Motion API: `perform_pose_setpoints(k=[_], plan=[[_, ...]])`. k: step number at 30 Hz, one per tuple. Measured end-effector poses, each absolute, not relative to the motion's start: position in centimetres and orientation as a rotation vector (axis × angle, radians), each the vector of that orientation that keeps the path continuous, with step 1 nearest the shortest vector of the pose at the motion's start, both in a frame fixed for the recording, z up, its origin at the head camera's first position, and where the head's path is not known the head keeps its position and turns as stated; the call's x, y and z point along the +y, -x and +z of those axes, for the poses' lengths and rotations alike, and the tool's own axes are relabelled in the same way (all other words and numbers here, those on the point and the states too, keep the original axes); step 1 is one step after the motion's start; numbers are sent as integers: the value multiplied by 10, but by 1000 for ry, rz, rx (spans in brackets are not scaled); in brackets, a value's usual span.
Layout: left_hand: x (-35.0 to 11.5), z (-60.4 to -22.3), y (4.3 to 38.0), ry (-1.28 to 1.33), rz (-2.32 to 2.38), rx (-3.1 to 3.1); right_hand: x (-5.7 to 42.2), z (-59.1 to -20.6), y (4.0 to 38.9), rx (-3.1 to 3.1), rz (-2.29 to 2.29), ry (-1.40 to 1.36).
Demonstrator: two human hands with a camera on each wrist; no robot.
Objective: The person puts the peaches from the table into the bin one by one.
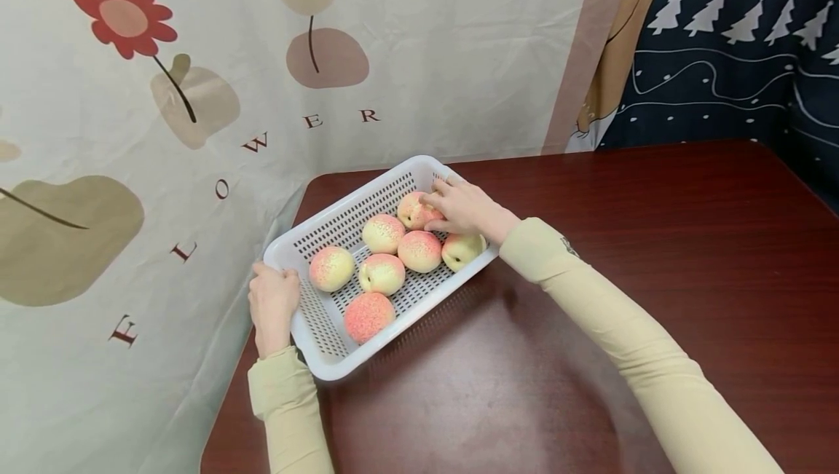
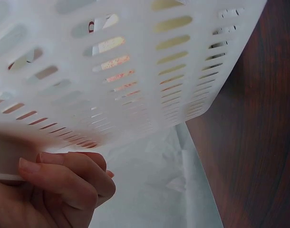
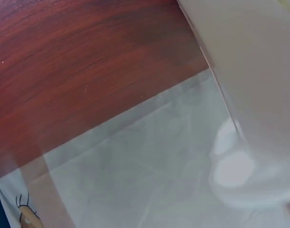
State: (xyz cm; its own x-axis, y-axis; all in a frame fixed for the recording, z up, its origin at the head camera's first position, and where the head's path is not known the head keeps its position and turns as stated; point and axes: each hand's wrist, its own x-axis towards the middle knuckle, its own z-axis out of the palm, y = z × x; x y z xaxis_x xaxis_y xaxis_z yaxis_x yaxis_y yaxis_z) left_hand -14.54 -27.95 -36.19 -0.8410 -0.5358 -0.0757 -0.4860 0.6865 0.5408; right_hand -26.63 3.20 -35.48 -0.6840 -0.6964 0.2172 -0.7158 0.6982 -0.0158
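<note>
A white slotted plastic basket [image 1: 419, 314] holds several pink-and-yellow peaches, among them a red-pink one [image 1: 369, 317] near the front and a pale one [image 1: 462, 251] by the right side. My left hand [image 1: 272, 305] grips the rim at the basket's left end; its curled fingers [image 2: 71, 178] show under the rim in the left wrist view. Inside the far right part, my right hand [image 1: 467, 206] has its fingers and thumb around a peach [image 1: 411, 210], partly covering it. The right wrist view shows the basket's pale outer side [image 3: 259, 85], but the right hand is out of sight there.
The basket is over the left part of a dark red-brown wooden table [image 1: 655, 255]. Behind and to the left hangs a pale cloth [image 1: 459, 59] with printed flowers and letters. A dark blue cloth with white trees [image 1: 714, 81] hangs at the back right.
</note>
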Motion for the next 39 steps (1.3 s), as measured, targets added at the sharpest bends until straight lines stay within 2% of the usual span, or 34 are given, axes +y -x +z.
perform_pose_setpoints(k=[14,27,39], plan=[[-275,-362,148,-850,-819,-2790,34,-356,264,-2702,131,-1189],[-275,-364,148,-800,-787,-2807,42,-355,269,-2862,254,-1376],[-279,-365,149,-810,-822,-2780,48,-351,255,-2848,230,-1194]])
